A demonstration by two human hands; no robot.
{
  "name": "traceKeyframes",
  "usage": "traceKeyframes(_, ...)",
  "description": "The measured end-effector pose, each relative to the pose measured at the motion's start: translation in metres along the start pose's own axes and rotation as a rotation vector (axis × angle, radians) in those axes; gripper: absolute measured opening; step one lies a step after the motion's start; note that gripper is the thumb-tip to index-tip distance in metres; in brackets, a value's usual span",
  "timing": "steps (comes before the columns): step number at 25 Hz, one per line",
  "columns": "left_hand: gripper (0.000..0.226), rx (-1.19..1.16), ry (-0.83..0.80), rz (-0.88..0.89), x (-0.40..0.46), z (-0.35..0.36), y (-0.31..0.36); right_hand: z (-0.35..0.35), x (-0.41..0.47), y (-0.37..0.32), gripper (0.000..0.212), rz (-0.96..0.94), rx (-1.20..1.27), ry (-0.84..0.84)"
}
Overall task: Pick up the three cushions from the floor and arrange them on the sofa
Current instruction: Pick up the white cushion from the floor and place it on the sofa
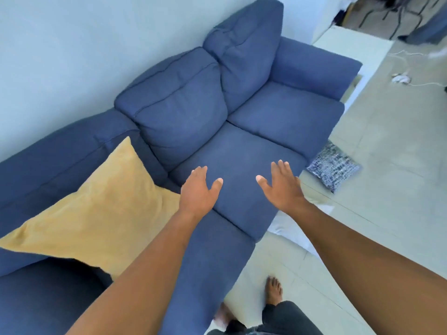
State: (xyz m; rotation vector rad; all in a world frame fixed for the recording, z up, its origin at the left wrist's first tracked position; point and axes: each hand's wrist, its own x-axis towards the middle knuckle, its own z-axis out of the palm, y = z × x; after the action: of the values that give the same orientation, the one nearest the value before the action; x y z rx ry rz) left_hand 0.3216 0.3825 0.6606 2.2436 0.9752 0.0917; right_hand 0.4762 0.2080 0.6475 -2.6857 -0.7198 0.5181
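A yellow cushion [96,213] leans on the blue sofa [285,117] at its left end, against the backrest. A black-and-white patterned cushion [332,165] lies on the floor just off the sofa's front edge, at the right. My left hand [199,189] hovers open over the middle seat, its wrist beside the yellow cushion's right corner. Palm down over the same seat, my right hand [280,184] spreads its fingers, a short way left of the patterned cushion. Neither hand holds anything. No third cushion is in view.
Pale floor tiles [387,201] run along the sofa's front. A white cable and plug [401,78] lie on the floor at the far right. A white low unit [350,44] stands beyond the sofa's far arm. My bare foot [273,291] stands near the sofa front.
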Motion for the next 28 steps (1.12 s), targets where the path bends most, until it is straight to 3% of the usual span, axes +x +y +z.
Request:
traceKeyframes(6,0.075,0.189,-0.18,0.175,0.006,0.086,0.098,-0.035,-0.023,0.122,0.073,0.136,0.003,0.079)
traceKeyframes(15,0.076,0.36,-0.396,0.278,-0.01,0.227,0.214,-0.063,-0.034,0.288,0.072,0.295,0.019,0.022)
traceKeyframes(24,0.078,0.357,-0.587,0.232,0.051,0.3,0.241,-0.052,0.005,0.348,0.075,0.467,0.079,-0.053)
traceKeyframes(28,0.077,0.382,-0.599,0.28,0.099,0.325,0.252,-0.049,0.041,0.37,0.075,0.511,0.105,-0.042)
